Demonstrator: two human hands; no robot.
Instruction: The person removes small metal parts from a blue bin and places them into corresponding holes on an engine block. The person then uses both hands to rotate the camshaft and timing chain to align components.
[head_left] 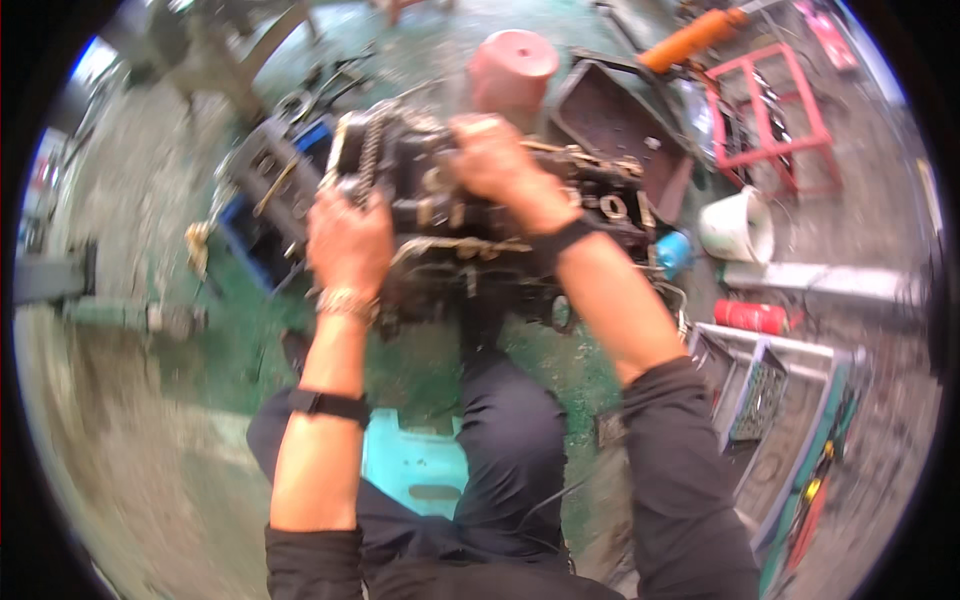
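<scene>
A dark, greasy engine (470,215) with its upper parts exposed sits in front of my knees. At its left end runs a timing chain (372,145). My left hand (350,235) rests at that end below the chain, fingers bent and closed; what they grip is hidden. Over the middle of the engine's top, my right hand (495,165) is closed like a fist, and anything inside it cannot be made out. Motion blur softens both hands and the engine.
A turquoise stool (415,465) is between my legs. Left of the engine lie a grey metal part (275,170) and a blue bin (250,235). A red bucket (512,65), dark tray (620,130), white bucket (738,225), red can (752,317) and toolbox (800,440) surround the rest.
</scene>
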